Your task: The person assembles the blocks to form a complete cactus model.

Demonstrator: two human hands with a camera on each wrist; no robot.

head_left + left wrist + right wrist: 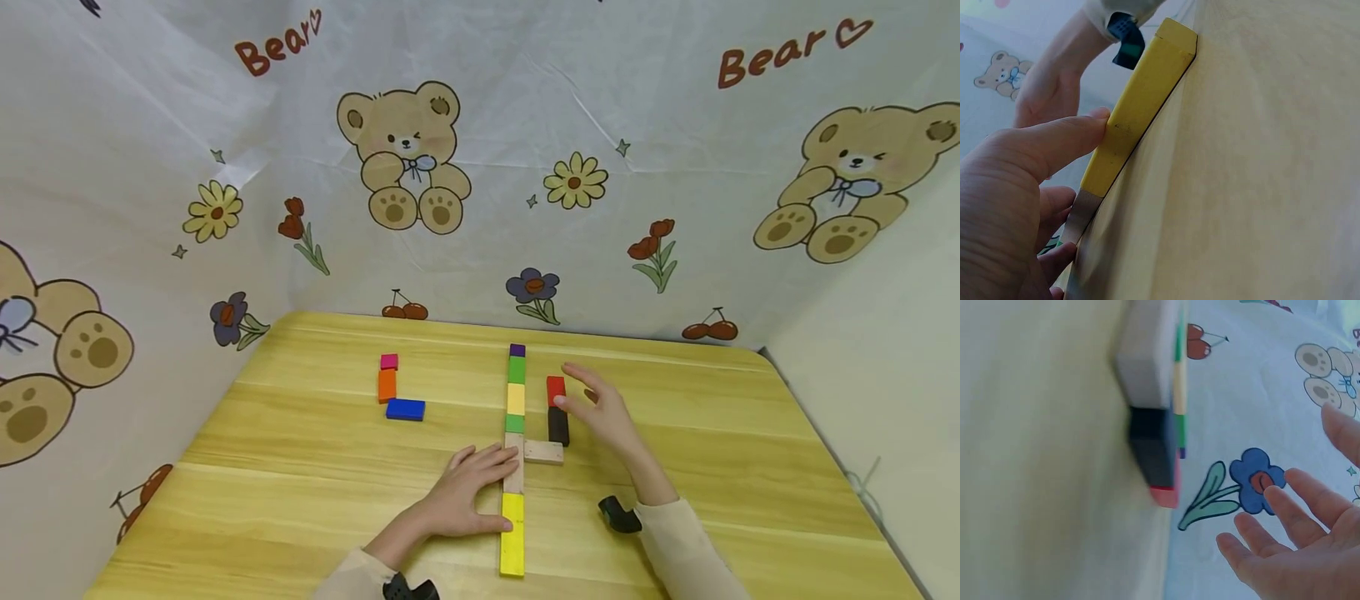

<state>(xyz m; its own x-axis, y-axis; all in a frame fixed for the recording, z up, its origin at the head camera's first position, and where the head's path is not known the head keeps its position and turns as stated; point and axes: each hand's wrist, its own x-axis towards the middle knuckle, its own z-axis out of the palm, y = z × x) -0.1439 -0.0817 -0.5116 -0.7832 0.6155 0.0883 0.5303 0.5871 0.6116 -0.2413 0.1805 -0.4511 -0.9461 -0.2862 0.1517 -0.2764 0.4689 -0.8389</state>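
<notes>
A straight row of blocks runs away from me: a bright yellow block (513, 554), plain wood (513, 481), small green (515, 423), pale yellow (516, 398), longer green (517, 369) and purple (517, 350). My left hand (465, 496) lies along its left side, thumb touching the yellow block and fingertips on the plain wood. To the row's right, a plain wooden block (543, 452) juts sideways, with a black block (558, 427) and a red block (555, 387) beyond its far end. My right hand (607, 417) hovers beside those two, fingers spread, holding nothing.
On the left, a pink block (389, 362), an orange block (387, 386) and a blue block (406, 409) form a corner shape on the wooden table (300, 467). A bear-patterned cloth (487, 250) hangs along the table's back edge.
</notes>
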